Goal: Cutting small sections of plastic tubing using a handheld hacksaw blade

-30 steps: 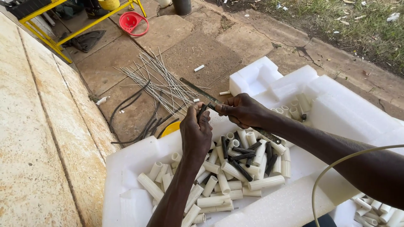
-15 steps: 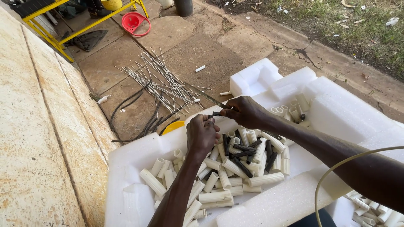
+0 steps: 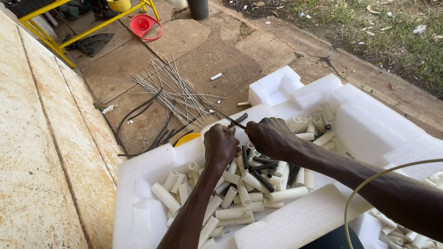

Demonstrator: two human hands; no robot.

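We see left hand (image 3: 221, 144) and right hand (image 3: 270, 136) both fisted, gripping dark cable (image 3: 237, 120) | above white foam tray (image 3: 138, 184) of tubes (image 3: 244, 193) | paved ground (image 3: 203, 60).

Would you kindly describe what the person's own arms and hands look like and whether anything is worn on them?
Both forearms are bare, with no sleeves in view. The left hand and the right hand wear no gloves, and no rings, watch or bands can be seen on the wrists. The arms look lean and long.

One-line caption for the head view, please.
Left hand and right hand grip a thin dark rod over a white foam tray of short pale tubes.
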